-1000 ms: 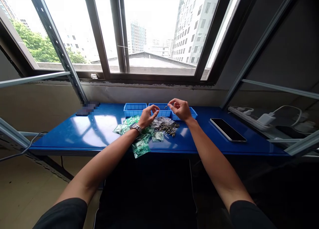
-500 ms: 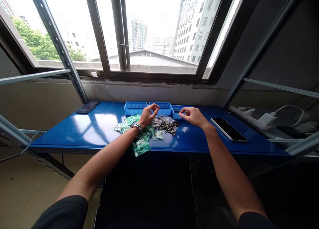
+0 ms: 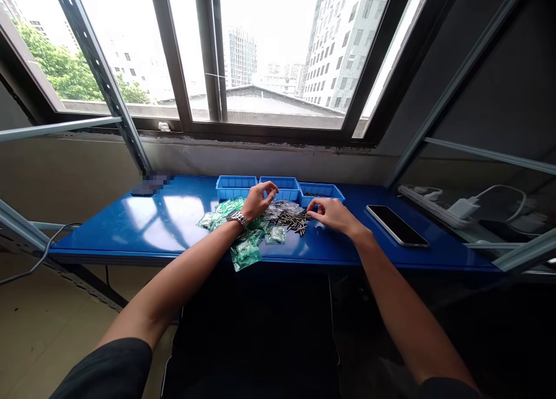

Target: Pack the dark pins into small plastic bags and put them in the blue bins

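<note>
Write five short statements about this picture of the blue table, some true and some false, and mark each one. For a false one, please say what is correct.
1. A silver metal wristwatch sits on the person's left wrist. True.
2. Three open blue plastic trays stand side by side on the glossy blue table. True.
3. The black smartphone lies to the left of the trays. False: it lies to their right, near the table's right end.
4. The right hand grips a crumpled green plastic bag. False: it is beside a pile of small dark metal pins, holding no bag.
5. A few dark pins lie in the rightmost tray. True.
</note>
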Action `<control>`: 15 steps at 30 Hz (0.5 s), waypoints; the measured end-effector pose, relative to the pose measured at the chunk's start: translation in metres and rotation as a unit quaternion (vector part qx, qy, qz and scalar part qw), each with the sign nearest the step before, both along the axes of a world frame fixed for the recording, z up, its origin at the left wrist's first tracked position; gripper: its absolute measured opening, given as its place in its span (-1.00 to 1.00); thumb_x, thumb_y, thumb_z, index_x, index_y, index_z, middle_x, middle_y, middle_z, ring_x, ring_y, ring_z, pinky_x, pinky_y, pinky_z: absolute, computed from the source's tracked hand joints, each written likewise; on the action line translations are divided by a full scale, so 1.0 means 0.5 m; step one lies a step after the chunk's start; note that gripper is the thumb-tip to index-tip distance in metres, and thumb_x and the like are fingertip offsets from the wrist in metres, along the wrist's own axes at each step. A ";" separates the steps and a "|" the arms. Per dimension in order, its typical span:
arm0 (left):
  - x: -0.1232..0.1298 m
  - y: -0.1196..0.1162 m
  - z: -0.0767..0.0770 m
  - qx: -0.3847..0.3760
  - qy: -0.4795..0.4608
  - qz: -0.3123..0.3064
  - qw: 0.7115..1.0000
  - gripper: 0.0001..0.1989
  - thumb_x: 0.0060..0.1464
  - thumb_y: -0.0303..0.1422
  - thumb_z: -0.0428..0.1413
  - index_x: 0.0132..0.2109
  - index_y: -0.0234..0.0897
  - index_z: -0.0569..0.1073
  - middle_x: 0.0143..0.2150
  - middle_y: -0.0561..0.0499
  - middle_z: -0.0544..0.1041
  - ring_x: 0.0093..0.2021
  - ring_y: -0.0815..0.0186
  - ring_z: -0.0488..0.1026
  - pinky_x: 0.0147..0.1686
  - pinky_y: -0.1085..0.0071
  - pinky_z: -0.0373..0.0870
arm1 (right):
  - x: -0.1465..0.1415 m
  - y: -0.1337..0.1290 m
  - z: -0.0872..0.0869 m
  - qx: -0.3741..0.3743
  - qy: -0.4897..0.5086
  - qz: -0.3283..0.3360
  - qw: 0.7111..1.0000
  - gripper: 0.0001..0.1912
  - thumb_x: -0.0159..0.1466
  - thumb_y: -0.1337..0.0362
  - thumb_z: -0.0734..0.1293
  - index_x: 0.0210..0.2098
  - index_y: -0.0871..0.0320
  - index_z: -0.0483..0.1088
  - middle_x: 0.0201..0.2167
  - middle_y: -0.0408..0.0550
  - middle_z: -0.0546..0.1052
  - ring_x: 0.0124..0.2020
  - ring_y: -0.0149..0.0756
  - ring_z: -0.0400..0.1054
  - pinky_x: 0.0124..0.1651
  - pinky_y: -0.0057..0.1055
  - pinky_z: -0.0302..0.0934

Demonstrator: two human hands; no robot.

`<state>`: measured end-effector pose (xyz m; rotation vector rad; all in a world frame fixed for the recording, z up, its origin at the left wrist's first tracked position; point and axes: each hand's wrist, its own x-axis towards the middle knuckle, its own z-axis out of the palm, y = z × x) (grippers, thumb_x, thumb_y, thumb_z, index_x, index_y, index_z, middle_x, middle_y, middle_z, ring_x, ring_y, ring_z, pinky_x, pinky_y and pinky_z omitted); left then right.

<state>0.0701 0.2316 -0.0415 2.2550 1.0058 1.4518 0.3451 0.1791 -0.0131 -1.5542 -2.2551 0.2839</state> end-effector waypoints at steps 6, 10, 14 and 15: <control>-0.001 0.000 0.000 0.000 0.004 -0.005 1.000 -0.83 0.30 -0.40 0.08 -0.21 -0.25 0.58 -0.28 -0.02 0.62 -0.30 0.29 0.47 -0.35 0.39 0.28 | -0.013 0.009 0.006 0.022 -0.010 -0.001 1.000 -0.84 0.31 0.16 0.37 -0.20 0.06 0.54 -0.51 -0.16 0.52 -0.48 -0.32 0.38 -0.40 -0.39 0.08; -0.001 0.000 0.000 -0.003 0.007 -0.002 1.000 -0.82 0.29 -0.39 0.08 -0.21 -0.26 0.58 -0.29 -0.02 0.62 -0.30 0.28 0.48 -0.35 0.39 0.29 | -0.018 0.011 0.007 0.034 -0.031 -0.005 0.999 -0.86 0.29 0.17 0.38 -0.20 0.05 0.54 -0.50 -0.16 0.52 -0.46 -0.31 0.39 -0.40 -0.40 0.07; -0.001 0.000 0.000 -0.001 0.011 0.002 1.000 -0.82 0.29 -0.40 0.08 -0.22 -0.26 0.58 -0.29 -0.03 0.62 -0.30 0.29 0.47 -0.33 0.39 0.31 | -0.008 0.007 0.007 0.018 -0.055 -0.036 0.998 -0.85 0.29 0.14 0.39 -0.24 0.05 0.56 -0.45 -0.12 0.56 -0.41 -0.27 0.41 -0.42 -0.40 0.05; -0.001 0.000 0.000 -0.001 0.012 0.001 1.000 -0.83 0.28 -0.41 0.08 -0.22 -0.26 0.58 -0.29 -0.03 0.62 -0.30 0.29 0.47 -0.33 0.39 0.31 | -0.006 0.005 0.006 0.013 -0.055 -0.034 0.998 -0.84 0.30 0.13 0.39 -0.24 0.05 0.57 -0.44 -0.11 0.56 -0.40 -0.27 0.42 -0.42 -0.40 0.06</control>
